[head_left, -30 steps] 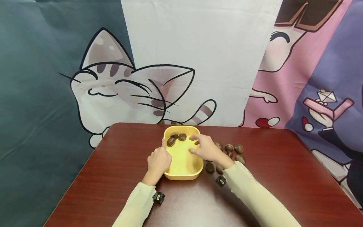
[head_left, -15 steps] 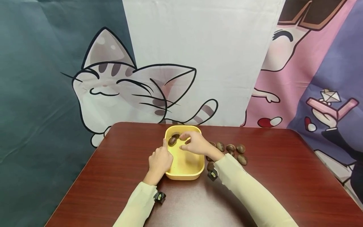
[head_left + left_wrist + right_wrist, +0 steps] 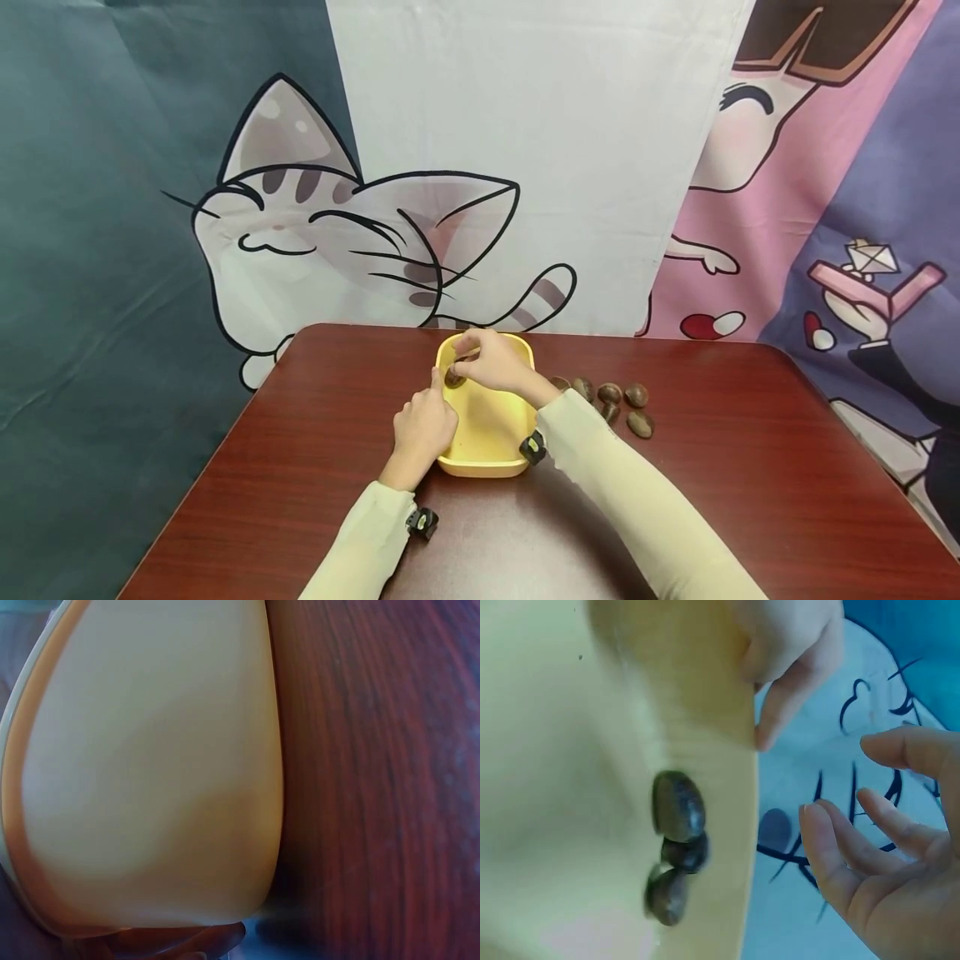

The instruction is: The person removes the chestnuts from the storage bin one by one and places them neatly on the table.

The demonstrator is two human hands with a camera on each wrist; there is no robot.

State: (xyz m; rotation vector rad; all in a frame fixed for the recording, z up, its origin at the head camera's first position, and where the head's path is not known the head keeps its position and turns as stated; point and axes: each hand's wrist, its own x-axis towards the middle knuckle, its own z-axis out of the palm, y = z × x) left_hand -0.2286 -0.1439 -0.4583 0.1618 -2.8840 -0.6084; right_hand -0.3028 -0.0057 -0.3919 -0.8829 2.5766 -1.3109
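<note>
A yellow plastic tub (image 3: 487,470) stands on the table. My left hand (image 3: 425,423) grips its left side, index finger pointing along the rim; in the right wrist view this hand (image 3: 799,652) is at the tub's edge. Three brown chestnuts (image 3: 679,807) lie together inside, against the wall. Above the tub's far left part is my right hand (image 3: 489,365), overlapping most of them in the head view. Its fingers (image 3: 821,844) are loosely bent and spread from the thumb, nothing between them. The left wrist view is filled by the tub's pale outer wall (image 3: 150,750), with fingertips (image 3: 221,939) at its lower edge.
Several more chestnuts (image 3: 640,423) lie on the reddish-brown wooden table (image 3: 750,450) to the right of the tub, partly hidden by my right forearm. Behind the table hangs a cloth backdrop (image 3: 525,83) with a cartoon cat.
My right hand has moved left across the tub, from its right rim to above the chestnuts at the far left. My left hand keeps its hold on the tub.
</note>
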